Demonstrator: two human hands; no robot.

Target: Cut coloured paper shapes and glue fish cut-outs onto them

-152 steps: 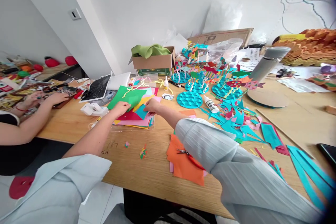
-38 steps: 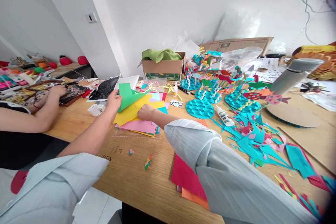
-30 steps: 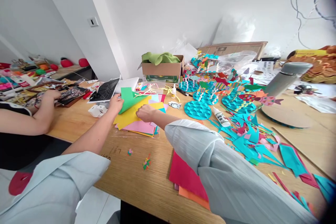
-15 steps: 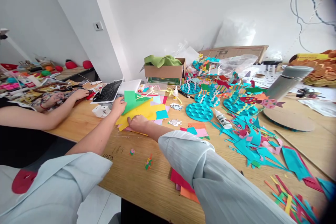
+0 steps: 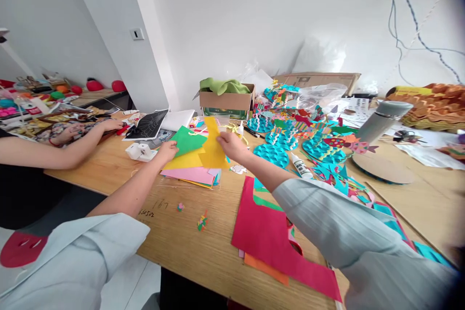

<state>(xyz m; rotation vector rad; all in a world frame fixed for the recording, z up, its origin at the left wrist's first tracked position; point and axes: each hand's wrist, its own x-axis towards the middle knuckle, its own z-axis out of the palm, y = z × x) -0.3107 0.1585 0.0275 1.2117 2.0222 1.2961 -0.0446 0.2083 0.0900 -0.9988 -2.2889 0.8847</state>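
Note:
My left hand (image 5: 167, 151) is closed on the edge of a green paper sheet (image 5: 189, 141), which is lifted at a slant. Pinched in my right hand (image 5: 232, 146) is a yellow paper piece (image 5: 211, 150) with an irregular edge, held up beside the green one. Another yellow sheet (image 5: 183, 161) lies beneath the green paper; whether my left fingers touch it I cannot tell. Under these is a stack of coloured paper with a pink sheet (image 5: 185, 174) showing on top. A white fish cutout (image 5: 238, 169) lies just right of the stack.
Red paper (image 5: 259, 227) with cut-out edges lies at the front right. Blue discs (image 5: 271, 156), a glue bottle (image 5: 301, 167) and a grey flask (image 5: 381, 121) stand behind. A cardboard box (image 5: 227, 99) is at the wall. Another person's arm (image 5: 83, 147) rests at left.
My right hand has risen and moved right with the yellow piece, drawing it away from the sheets. My right forearm has shifted, uncovering more of the red paper. My left hand still holds the green sheet.

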